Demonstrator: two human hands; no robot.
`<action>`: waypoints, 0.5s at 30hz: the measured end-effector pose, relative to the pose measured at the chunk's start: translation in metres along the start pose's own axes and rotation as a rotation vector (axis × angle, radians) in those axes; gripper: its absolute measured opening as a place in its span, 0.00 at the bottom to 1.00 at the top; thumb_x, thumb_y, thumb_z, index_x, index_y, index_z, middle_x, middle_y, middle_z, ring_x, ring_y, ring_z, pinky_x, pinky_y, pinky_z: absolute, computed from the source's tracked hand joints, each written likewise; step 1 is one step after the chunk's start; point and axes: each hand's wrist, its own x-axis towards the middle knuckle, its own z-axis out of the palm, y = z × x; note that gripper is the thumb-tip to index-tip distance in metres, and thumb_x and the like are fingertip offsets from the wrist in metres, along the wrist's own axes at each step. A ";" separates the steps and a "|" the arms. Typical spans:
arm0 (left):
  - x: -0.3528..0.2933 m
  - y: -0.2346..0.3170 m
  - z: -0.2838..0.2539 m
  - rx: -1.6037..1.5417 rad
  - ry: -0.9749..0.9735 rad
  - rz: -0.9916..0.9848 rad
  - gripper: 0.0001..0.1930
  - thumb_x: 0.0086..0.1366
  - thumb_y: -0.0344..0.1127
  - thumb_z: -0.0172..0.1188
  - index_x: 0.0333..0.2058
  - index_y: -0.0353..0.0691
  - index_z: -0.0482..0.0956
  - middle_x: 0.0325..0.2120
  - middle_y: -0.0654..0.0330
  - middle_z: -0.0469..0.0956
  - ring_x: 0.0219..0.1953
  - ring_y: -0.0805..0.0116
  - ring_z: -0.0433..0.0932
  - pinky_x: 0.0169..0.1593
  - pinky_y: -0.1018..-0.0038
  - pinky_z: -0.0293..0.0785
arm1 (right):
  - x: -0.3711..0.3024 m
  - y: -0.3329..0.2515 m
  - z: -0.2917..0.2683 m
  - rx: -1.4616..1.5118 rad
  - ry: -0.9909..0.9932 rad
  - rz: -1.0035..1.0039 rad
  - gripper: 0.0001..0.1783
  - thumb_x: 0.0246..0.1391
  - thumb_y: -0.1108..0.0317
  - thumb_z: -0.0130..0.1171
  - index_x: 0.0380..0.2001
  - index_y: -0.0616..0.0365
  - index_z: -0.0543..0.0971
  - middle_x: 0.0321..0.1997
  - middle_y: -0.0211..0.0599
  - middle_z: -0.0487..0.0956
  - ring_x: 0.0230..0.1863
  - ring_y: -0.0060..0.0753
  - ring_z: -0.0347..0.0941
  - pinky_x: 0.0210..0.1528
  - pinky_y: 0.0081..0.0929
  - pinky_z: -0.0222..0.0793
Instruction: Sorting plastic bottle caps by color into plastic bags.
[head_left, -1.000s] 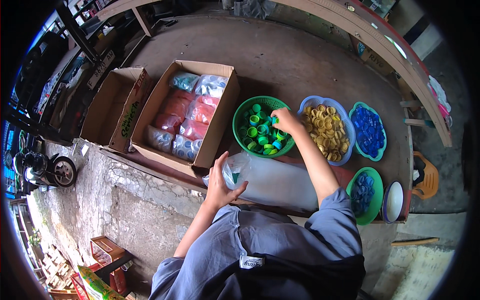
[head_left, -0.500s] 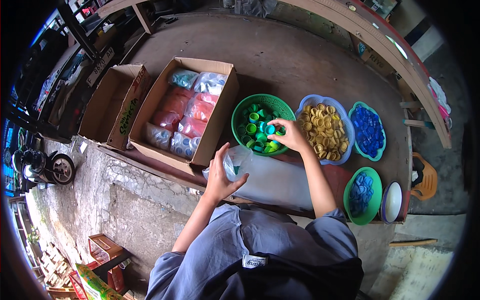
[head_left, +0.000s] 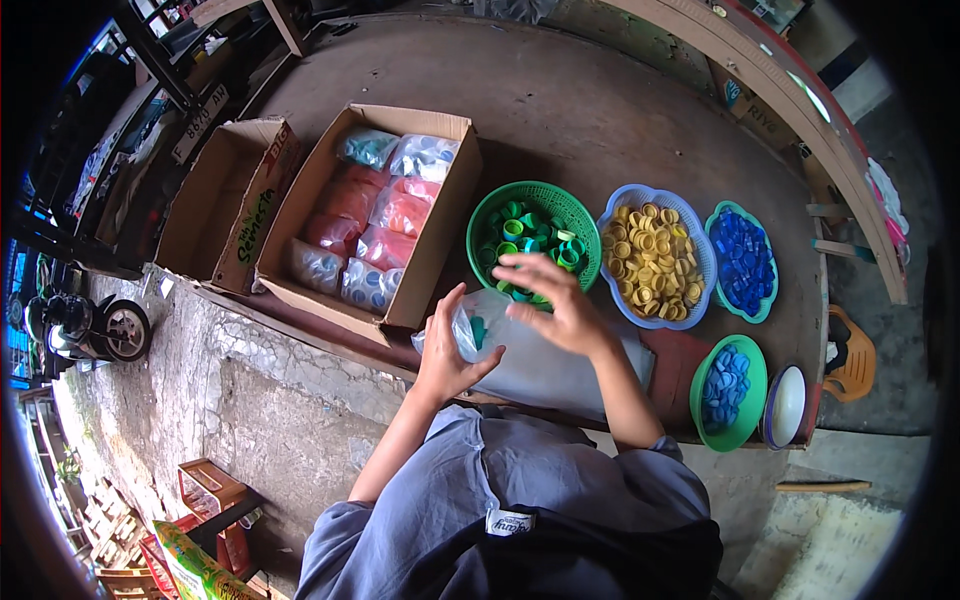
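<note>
Leftward daylight brightens the floor, while fisheye distortion bows the dim tabletop.

Small packing workshop, looks like: worn brown tabletop, brown cardboard box of filled clear plastic bags, round green plastic basket of green caps, black motorbike on grey concrete.

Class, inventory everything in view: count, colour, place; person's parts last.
Table: one, brown, centre
Boxes: two, brown, table's left
Packed bags: eight, mixed colours, larger box
Baskets: three, green, lavender, turquoise, table's right
Caps: many, green or yellow, in baskets
Bowls: two, green and white, near right
Pieces: many, blue, turquoise basket and green bowl
Sheeting: uncounted, translucent, near edge
Loose bag: one, clear, table's front
Motorcycle: one, dark, far left
Chair: one, orange, right floor
Crates: uncounted, red, lower left
Left hand: one, bare, holding loose bag
Right hand: one, bare, near green basket
</note>
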 end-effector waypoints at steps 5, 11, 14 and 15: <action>-0.015 -0.010 0.003 -0.084 0.007 -0.098 0.48 0.39 0.39 0.71 0.58 0.34 0.54 0.50 0.47 0.64 0.49 0.51 0.66 0.53 0.62 0.62 | 0.001 0.061 -0.008 -0.476 -0.202 0.285 0.06 0.43 0.65 0.62 0.27 0.51 0.82 0.31 0.33 0.76 0.41 0.35 0.72 0.43 0.32 0.68; -0.022 -0.015 0.005 -0.085 0.069 0.032 0.49 0.40 0.36 0.71 0.58 0.34 0.51 0.47 0.47 0.65 0.48 0.54 0.68 0.52 0.63 0.64 | 0.003 0.096 0.020 -0.638 -0.390 0.455 0.05 0.35 0.67 0.62 0.18 0.56 0.81 0.22 0.42 0.79 0.28 0.43 0.77 0.31 0.36 0.72; -0.024 -0.016 0.001 -0.066 0.087 0.120 0.49 0.41 0.35 0.71 0.59 0.34 0.48 0.45 0.48 0.64 0.48 0.56 0.68 0.52 0.64 0.65 | 0.000 0.099 0.020 -0.404 -0.305 0.502 0.04 0.37 0.68 0.61 0.20 0.54 0.82 0.23 0.45 0.78 0.28 0.44 0.77 0.32 0.36 0.72; -0.024 -0.016 0.001 -0.067 0.101 0.174 0.49 0.41 0.34 0.71 0.59 0.34 0.48 0.45 0.48 0.63 0.48 0.56 0.68 0.51 0.64 0.65 | 0.000 0.091 0.014 -0.329 -0.315 0.503 0.07 0.43 0.66 0.60 0.25 0.58 0.81 0.23 0.42 0.79 0.25 0.38 0.77 0.31 0.31 0.71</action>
